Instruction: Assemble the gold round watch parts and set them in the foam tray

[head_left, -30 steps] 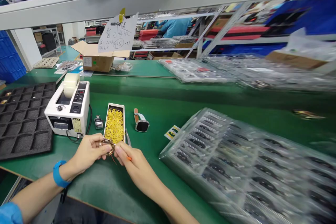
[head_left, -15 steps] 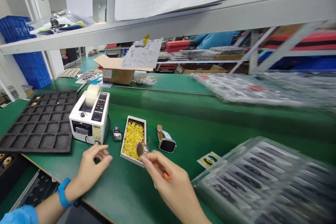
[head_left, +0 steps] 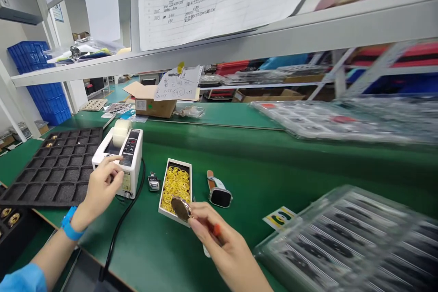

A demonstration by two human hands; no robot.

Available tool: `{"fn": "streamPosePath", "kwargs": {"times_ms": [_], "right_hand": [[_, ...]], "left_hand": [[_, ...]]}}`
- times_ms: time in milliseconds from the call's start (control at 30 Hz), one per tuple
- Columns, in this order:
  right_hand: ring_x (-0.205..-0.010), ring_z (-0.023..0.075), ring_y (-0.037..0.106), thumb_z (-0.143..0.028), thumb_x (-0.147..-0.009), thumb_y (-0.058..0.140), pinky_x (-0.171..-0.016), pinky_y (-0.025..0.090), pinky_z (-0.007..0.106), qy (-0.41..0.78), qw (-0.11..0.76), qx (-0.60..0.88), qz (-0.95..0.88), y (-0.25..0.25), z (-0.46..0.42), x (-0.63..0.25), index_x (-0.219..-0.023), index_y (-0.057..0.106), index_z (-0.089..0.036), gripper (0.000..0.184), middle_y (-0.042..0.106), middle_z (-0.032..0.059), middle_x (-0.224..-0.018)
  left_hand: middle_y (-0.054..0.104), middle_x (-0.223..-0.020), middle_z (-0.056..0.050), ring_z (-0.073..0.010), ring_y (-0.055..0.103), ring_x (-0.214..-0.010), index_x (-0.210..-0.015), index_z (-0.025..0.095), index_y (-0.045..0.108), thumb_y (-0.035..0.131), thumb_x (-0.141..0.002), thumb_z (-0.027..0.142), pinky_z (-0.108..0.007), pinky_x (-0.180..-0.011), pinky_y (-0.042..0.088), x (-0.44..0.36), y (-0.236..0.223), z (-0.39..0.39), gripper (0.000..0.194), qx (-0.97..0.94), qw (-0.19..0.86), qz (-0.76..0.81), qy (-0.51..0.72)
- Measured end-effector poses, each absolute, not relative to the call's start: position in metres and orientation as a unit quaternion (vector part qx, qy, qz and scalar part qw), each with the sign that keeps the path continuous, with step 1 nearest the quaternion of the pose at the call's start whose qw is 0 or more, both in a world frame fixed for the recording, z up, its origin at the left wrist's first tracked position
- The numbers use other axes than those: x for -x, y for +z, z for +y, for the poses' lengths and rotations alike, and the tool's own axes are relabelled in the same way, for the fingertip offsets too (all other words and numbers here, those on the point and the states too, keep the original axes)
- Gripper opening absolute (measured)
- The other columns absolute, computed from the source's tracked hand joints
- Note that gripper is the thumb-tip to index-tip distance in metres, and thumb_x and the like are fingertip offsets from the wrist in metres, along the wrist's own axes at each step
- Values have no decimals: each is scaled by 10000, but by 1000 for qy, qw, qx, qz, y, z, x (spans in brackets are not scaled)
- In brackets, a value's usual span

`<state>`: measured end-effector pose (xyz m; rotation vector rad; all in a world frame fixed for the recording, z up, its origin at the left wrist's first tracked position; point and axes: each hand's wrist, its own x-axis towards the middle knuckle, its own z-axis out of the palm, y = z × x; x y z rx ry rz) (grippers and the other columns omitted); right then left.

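My right hand (head_left: 222, 239) pinches a round watch case (head_left: 181, 208) with a shiny rim and a dark, flat face, tilted over the near end of a white box (head_left: 190, 182) of yellow rings (head_left: 176, 185). An orange-tipped item (head_left: 216, 230) also sits in that hand, its kind mostly hidden. My left hand (head_left: 104, 185), fingers loosely bent and apart with nothing visible in them, is at the front of a white tape dispenser (head_left: 136, 157) and hides its tape outlet. A roll of clear tape (head_left: 121, 132) sits on top of the dispenser.
Left of the dispenser lies a black compartment tray (head_left: 51, 171). A small tally counter (head_left: 153, 182) and a smartwatch (head_left: 220, 196) flank the box. Clear plastic trays (head_left: 328, 232) are stacked at right. A black cable (head_left: 119, 228) crosses the bench toward me. A shelf beam (head_left: 219, 48) spans overhead.
My left hand has risen from the bench to the dispenser's front. My right hand still holds the watch case, now turned to show more of its face. The camera view has tilted up slightly.
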<state>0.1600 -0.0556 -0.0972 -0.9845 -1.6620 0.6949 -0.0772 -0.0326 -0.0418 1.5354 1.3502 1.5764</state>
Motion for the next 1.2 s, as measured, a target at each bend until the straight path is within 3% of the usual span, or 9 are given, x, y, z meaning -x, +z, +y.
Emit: {"fn": "streamPosePath", "kwargs": {"times_ms": [67,133,200,333,467,1000,1200], "right_hand": [[-746,189,598,-532,-864,484,-613,490,246,358,511,405,-669,-94,-55,-162,-691,572,-223,366,608,55,-794],[-774,196,589,-594,-832,497,-669,488,263,417,499,398,-646,-91,-55,-163,-695,565,-218,406,608,47,-786],[-764,185,562,-623,-811,514,-672,467,263,473,484,396,-621,-90,-57,-164,-720,564,-216,419,596,32,-777],[-641,135,442,-627,-788,557,-557,359,228,570,468,405,-540,-90,-60,-165,-755,546,-217,412,515,-13,-700],[-612,120,372,-637,-741,614,-555,296,234,633,464,368,-498,-87,-61,-166,-768,548,-213,430,474,-24,-686],[-635,119,372,-598,-754,632,-599,280,250,655,470,349,-478,-87,-63,-168,-750,547,-210,398,445,-33,-703],[-636,124,381,-605,-748,633,-589,292,248,642,468,366,-484,-90,-62,-168,-758,559,-212,400,463,-26,-696]], "left_hand": [[637,-858,-54,-192,580,-863,-598,179,536,557,-774,185,-252,-616,364,75,-32,-30,178,-689,189,506,484],[635,-840,-49,-179,572,-768,-635,187,514,499,-810,174,-263,-598,353,73,-26,-27,176,-731,161,514,418],[614,-854,-45,-153,530,-679,-648,189,493,474,-834,202,-262,-579,351,67,-23,-29,188,-734,198,494,421],[494,-746,-17,-151,474,-703,-600,185,467,492,-841,231,-262,-630,366,43,-28,-37,246,-743,335,385,433],[432,-728,-4,-148,427,-693,-629,176,541,542,-840,268,-267,-632,347,17,-44,-41,231,-747,414,337,396],[448,-719,-10,-148,426,-663,-633,164,592,591,-822,424,-272,-591,320,8,-60,-36,322,-712,475,348,383],[440,-713,-3,-139,414,-652,-625,168,569,585,-821,338,-266,-582,315,8,-64,-36,260,-711,468,354,388]]}}
